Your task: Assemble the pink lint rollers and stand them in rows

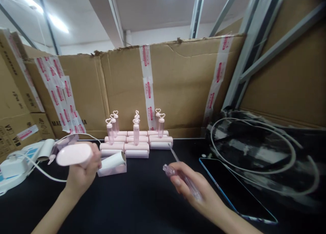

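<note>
My left hand (83, 174) is closed around a smooth pink plastic piece with a rounded oval face (74, 155). Just right of it, a white paper roll (112, 161) lies tilted in an open pale pink case (114, 170). My right hand (191, 184) is closed around a screwdriver, its thin metal shaft (174, 153) pointing up and forward from a clear handle (193, 189). Thumb and forefinger also pinch a small clear pinkish part (168, 170). Beyond both hands stand rows of pink roller cases (137, 149), with several pink tubes with heart-shaped loops (136, 133) upright on them.
A dark phone-like slab with a blue edge (236, 188) lies right of my right hand. Coiled pale tubing (254, 173) sits behind it on black plastic. At left are a white power strip with a plug (15, 166), cables and another roll (46, 149). Cardboard (122, 88) walls the back.
</note>
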`<state>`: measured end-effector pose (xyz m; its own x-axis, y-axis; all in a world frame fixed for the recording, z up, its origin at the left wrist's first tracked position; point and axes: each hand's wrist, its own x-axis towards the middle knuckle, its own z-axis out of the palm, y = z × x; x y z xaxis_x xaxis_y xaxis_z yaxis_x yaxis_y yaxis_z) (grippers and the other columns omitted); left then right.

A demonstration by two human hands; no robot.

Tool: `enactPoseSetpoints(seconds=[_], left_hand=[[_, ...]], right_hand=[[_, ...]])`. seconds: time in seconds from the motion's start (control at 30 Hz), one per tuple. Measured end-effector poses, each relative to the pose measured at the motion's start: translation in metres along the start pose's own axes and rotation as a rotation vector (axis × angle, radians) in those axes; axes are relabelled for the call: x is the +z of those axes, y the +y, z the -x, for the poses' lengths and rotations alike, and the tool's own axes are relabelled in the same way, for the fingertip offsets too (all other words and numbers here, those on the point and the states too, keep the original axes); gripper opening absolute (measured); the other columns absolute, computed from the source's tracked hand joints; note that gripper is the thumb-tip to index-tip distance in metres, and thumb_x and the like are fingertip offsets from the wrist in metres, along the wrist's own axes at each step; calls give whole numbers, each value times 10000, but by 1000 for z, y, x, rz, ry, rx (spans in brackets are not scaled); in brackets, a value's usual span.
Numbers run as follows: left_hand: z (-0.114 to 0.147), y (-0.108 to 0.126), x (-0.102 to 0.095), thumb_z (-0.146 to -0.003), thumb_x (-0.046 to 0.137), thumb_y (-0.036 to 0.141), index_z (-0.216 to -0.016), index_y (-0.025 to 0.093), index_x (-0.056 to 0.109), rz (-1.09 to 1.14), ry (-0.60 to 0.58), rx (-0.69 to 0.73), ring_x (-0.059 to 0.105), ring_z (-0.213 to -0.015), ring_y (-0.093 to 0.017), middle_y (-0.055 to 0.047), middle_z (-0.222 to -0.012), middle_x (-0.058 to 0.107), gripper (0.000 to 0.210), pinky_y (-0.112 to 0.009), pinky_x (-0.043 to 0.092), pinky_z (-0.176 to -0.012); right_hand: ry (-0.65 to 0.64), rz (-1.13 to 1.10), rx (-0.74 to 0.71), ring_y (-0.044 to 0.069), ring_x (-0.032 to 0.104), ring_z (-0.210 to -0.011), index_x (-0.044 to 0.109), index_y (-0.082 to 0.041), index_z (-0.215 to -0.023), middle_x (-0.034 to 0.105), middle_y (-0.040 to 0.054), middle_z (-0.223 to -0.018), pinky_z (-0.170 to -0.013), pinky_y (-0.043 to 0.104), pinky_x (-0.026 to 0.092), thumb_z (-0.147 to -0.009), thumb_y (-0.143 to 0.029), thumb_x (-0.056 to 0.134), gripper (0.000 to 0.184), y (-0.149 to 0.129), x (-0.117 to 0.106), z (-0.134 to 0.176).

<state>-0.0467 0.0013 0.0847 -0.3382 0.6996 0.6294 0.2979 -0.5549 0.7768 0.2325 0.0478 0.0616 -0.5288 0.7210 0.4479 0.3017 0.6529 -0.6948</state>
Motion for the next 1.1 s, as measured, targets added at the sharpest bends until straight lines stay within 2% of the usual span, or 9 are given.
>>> enactPoseSetpoints(seconds=[0.07,0.2,0.3,0.4,0.5,0.67,0.83,0.97,1.1], left_hand=[[7,-8,-6,-603,748,330,-806,235,595,-199,-140,81,551,-608,-168,-2,-675,581,272,-248,432,-596],[42,-28,19,-571,749,305,-948,219,547,-565,-777,232,521,-486,-151,10,-672,593,436,-239,410,-464],[61,-33,42,-707,646,285,-934,189,545,-753,-980,513,581,-591,-183,-35,-761,619,266,-270,473,-540],[67,-33,52,-833,500,158,-1025,157,551,-758,-960,847,616,-797,-205,-81,-857,652,199,-347,491,-801],[68,-36,54,-880,472,242,-1106,129,539,-655,-893,954,565,-1028,-225,-149,-1044,639,261,-374,418,-958],[72,-38,55,-853,483,454,-1222,236,462,-767,-965,814,383,-1251,-319,-157,-1365,421,429,-498,415,-938],[66,-31,44,-907,388,427,-1218,261,443,-852,-1094,635,487,-1146,-230,-71,-1313,493,357,-415,437,-938],[54,-48,13,-831,505,492,-1321,228,345,-984,-949,470,464,-1174,-250,-82,-1237,543,579,-392,435,-949],[44,-72,-15,-849,491,463,-1322,256,384,-1143,-742,526,393,-1234,-286,-73,-1263,514,528,-493,317,-1033]], right_hand=[[-15,67,-54,142,526,-565,524,-239,-1012,568,5,-677,-545,254,448,-849,-335,485,193,1,-2,-3],[-147,106,-40,185,604,-796,459,-260,-1218,630,50,-952,-756,317,489,-844,-252,487,376,11,7,-7],[-172,100,0,188,595,-883,426,-283,-1273,589,58,-1086,-823,331,476,-832,-262,534,455,24,19,-9],[-194,40,57,202,592,-913,502,-271,-1200,605,52,-1047,-851,348,467,-769,-232,615,448,34,34,-8],[-251,-223,144,211,617,-907,531,-219,-1134,644,64,-967,-842,365,478,-776,-252,605,367,36,45,-6],[-159,-654,309,222,619,-979,513,-204,-919,637,87,-1072,-858,389,476,-808,-283,563,144,28,47,-8],[29,-674,350,222,597,-1018,480,-216,-856,640,74,-1082,-939,419,416,-765,-272,630,184,33,40,-12],[100,-567,202,216,593,-979,501,-212,-842,647,76,-997,-941,424,399,-774,-318,624,176,45,34,-17],[60,-544,181,199,602,-923,488,-213,-839,639,74,-988,-889,403,427,-795,-331,599,168,48,34,-18]])
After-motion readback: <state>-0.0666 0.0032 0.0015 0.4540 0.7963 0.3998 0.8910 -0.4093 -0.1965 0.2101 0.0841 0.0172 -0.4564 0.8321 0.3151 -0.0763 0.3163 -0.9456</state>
